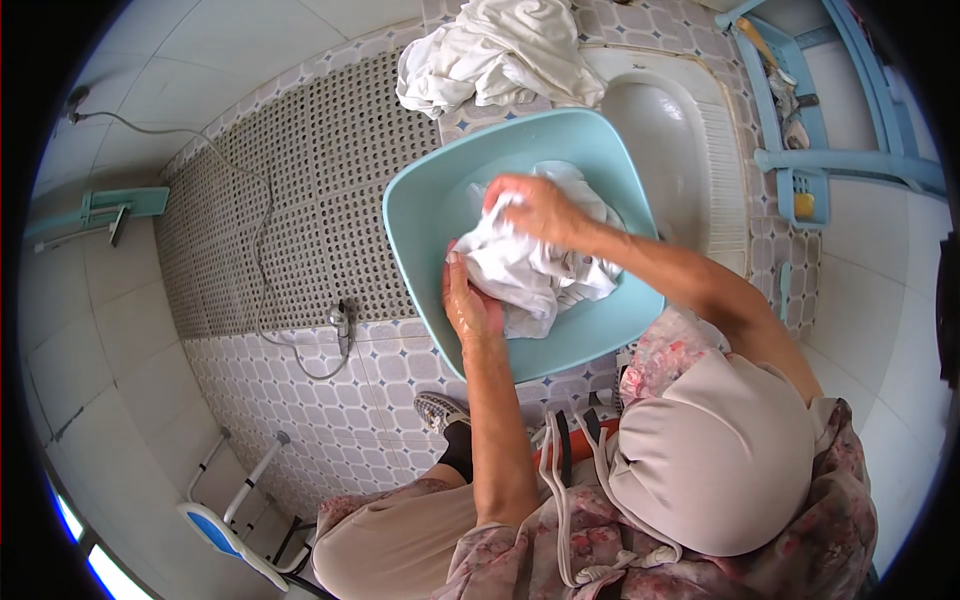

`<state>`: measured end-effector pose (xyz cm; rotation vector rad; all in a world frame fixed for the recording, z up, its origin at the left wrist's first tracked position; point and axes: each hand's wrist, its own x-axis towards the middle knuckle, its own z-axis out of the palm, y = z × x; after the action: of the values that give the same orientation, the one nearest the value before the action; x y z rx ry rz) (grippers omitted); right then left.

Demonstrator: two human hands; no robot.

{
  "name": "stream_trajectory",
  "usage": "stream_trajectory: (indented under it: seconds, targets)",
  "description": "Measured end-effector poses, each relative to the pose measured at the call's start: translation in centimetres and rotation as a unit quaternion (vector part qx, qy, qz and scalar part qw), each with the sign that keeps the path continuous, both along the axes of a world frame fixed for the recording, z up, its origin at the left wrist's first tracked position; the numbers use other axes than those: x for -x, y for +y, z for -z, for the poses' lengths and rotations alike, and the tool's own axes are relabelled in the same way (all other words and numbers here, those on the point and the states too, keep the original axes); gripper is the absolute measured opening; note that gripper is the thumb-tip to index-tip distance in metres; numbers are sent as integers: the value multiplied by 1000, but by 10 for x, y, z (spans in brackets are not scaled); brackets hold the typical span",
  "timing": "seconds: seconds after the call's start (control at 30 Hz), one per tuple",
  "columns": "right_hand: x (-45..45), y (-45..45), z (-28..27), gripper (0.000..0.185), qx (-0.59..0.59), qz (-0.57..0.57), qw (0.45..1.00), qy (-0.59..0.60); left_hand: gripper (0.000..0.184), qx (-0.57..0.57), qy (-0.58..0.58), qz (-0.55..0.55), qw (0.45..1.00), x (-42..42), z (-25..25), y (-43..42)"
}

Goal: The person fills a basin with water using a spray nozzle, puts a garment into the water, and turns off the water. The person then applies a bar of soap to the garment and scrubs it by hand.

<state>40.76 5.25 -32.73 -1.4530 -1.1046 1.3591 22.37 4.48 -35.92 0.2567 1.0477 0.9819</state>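
A light-blue plastic basin (412,220) stands on the floor in front of me with wet white cloth (520,265) bunched inside it. My left hand (470,302) is at the basin's left side, gripping the cloth's edge between thumb and fingers. Above it, my right hand (535,208) is closed on the upper part of the same cloth, its fingers curled and slightly blurred. More of the cloth lies under my right forearm. What garment it is cannot be made out.
A heap of white laundry (495,55) lies beyond the basin, beside a squat toilet (665,130). A shower head (340,318) with its hose rests on the tiled floor at left. A blue rack (840,160) stands right; a folding shower seat (225,535) is lower left.
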Motion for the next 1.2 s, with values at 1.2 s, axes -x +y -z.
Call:
stream_trajectory:
  seconds: [1.2]
  targets:
    - [27,28,32,34,-87,4,920,-382,51,116,-57,-4,992,-27,-33,-11]
